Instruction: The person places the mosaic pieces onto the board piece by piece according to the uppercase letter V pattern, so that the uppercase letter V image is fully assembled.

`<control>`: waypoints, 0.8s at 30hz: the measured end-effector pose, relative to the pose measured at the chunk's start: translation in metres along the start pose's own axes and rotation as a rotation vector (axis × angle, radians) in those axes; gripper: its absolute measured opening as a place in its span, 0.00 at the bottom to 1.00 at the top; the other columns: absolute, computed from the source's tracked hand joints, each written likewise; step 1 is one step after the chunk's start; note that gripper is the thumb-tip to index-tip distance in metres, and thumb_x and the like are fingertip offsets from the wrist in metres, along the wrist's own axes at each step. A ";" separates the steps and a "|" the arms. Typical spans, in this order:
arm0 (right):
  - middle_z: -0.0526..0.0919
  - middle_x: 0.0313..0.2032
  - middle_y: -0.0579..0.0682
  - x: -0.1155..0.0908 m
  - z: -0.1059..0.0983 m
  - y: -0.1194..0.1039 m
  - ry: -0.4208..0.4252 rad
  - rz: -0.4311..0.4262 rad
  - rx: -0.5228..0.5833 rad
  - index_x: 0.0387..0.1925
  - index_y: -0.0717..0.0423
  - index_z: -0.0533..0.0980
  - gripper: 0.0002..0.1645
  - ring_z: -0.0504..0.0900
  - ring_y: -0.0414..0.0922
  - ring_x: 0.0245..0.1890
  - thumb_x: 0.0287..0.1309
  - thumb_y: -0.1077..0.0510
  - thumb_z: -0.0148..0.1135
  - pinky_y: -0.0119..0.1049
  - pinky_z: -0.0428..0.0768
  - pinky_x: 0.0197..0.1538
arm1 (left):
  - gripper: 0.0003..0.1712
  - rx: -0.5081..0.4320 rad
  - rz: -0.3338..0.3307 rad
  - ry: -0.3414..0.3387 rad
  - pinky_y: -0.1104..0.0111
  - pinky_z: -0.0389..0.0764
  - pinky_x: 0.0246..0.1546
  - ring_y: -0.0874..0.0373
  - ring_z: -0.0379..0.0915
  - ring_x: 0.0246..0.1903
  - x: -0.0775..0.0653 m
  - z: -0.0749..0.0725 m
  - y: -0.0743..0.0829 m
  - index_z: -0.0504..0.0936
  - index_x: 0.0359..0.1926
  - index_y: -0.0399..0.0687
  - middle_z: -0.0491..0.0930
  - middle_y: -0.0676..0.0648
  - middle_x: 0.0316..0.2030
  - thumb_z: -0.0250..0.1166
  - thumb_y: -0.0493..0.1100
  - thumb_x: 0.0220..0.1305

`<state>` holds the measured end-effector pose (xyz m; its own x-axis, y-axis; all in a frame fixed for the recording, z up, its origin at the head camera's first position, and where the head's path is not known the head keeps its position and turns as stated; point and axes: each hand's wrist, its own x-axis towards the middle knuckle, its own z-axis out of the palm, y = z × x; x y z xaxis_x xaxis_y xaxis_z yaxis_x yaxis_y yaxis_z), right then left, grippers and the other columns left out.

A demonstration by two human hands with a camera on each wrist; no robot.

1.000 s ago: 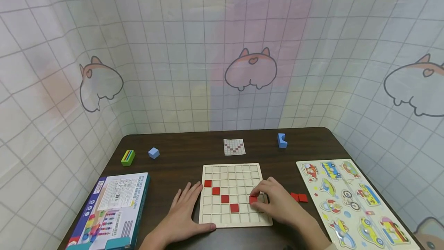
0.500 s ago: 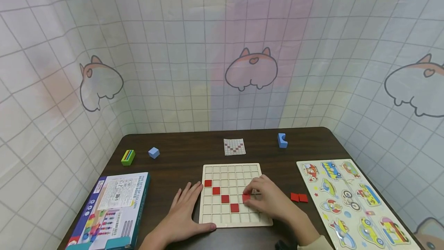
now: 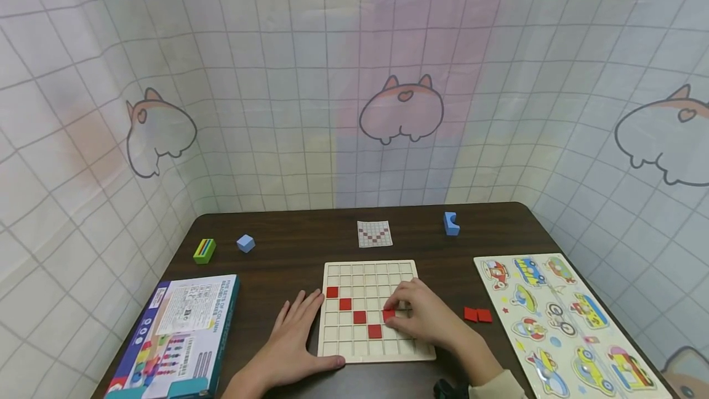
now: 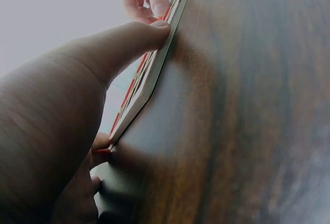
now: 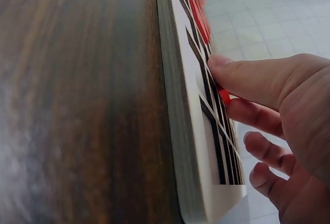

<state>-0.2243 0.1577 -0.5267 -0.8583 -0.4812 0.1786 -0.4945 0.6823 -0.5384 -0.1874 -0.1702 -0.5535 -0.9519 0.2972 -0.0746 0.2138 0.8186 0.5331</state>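
Observation:
A cream grid board [image 3: 354, 273] lies on the dark table, with several red square tiles [image 3: 359, 317] set in a diagonal that steps down to the right. My right hand [image 3: 423, 316] pinches another red square tile [image 5: 224, 96] between thumb and forefinger, low over the grid, just right of and above the lowest tile of the diagonal. Its other fingers hang loosely in the right wrist view. My left hand [image 3: 293, 343] lies spread at the board's left side, fingertips at that edge. Its thumb [image 4: 149, 35] rests on the near edge.
Two loose red tiles [image 3: 477, 315] lie right of the board. A small pattern card [image 3: 374, 234] is behind it, near a blue notched block [image 3: 451, 225]. A puzzle board [image 3: 554, 319] stands right; a box [image 3: 183, 331], blue cube [image 3: 245, 244] and green block [image 3: 204, 252] stand left.
My right hand has slid left across the grid with the red tile, toward the bottom of the diagonal. The left hand has stayed in place.

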 end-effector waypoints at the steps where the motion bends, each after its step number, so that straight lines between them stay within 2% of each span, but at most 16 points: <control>1: 0.89 0.46 0.34 0.000 0.000 0.000 -0.001 -0.005 0.008 0.44 0.39 0.91 0.10 0.77 0.39 0.51 0.62 0.50 0.84 0.42 0.82 0.57 | 0.81 -0.004 0.001 0.002 0.31 0.38 0.87 0.39 0.38 0.91 0.000 0.000 0.000 0.54 0.91 0.58 0.55 0.48 0.89 0.73 0.91 0.45; 9: 0.87 0.43 0.33 0.001 0.003 0.000 0.011 -0.007 0.031 0.43 0.38 0.92 0.10 0.78 0.38 0.50 0.61 0.50 0.85 0.40 0.81 0.56 | 0.81 -0.019 0.002 -0.007 0.29 0.38 0.87 0.38 0.39 0.91 -0.001 -0.002 0.003 0.54 0.91 0.57 0.55 0.47 0.89 0.73 0.90 0.46; 19: 0.88 0.45 0.32 -0.001 0.002 0.000 0.017 0.029 0.014 0.47 0.38 0.91 0.11 0.78 0.37 0.52 0.63 0.49 0.83 0.43 0.84 0.61 | 0.81 -0.009 0.023 0.009 0.29 0.40 0.86 0.39 0.39 0.91 0.000 -0.001 0.001 0.55 0.91 0.56 0.55 0.49 0.90 0.70 0.93 0.46; 24: 0.88 0.48 0.32 -0.006 0.002 -0.001 0.031 0.061 0.043 0.48 0.39 0.90 0.11 0.79 0.39 0.50 0.65 0.46 0.81 0.40 0.84 0.57 | 0.81 -0.016 0.029 0.013 0.28 0.40 0.86 0.39 0.39 0.91 -0.002 -0.001 0.001 0.56 0.90 0.56 0.55 0.51 0.90 0.71 0.92 0.45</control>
<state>-0.2188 0.1588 -0.5292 -0.8908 -0.4219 0.1690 -0.4354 0.6855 -0.5835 -0.1858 -0.1705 -0.5524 -0.9482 0.3140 -0.0476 0.2381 0.8019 0.5480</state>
